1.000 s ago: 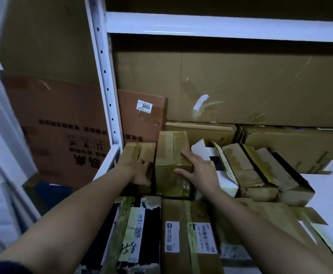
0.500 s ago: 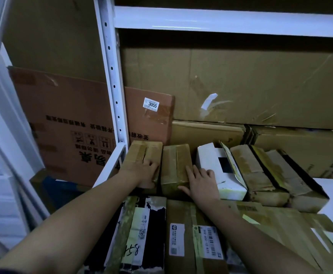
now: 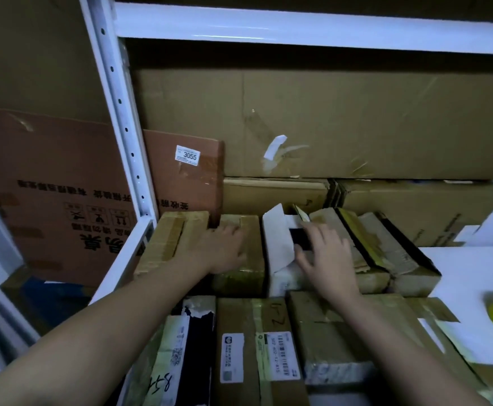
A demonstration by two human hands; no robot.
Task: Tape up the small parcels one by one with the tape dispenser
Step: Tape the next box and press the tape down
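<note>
Right hand (image 3: 325, 256) open, flat on white box (image 3: 277, 244); left hand (image 3: 221, 249) open, resting on brown parcel (image 3: 246, 259). Grip the box by both sides before lifting; neighbours sit tight.

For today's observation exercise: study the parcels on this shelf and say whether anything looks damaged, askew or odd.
Yes. The white box under the right hand has its flap standing open, unlike the taped brown parcels beside it. The black-wrapped parcel in the front row has torn, ragged wrapping at its top edge.
</note>
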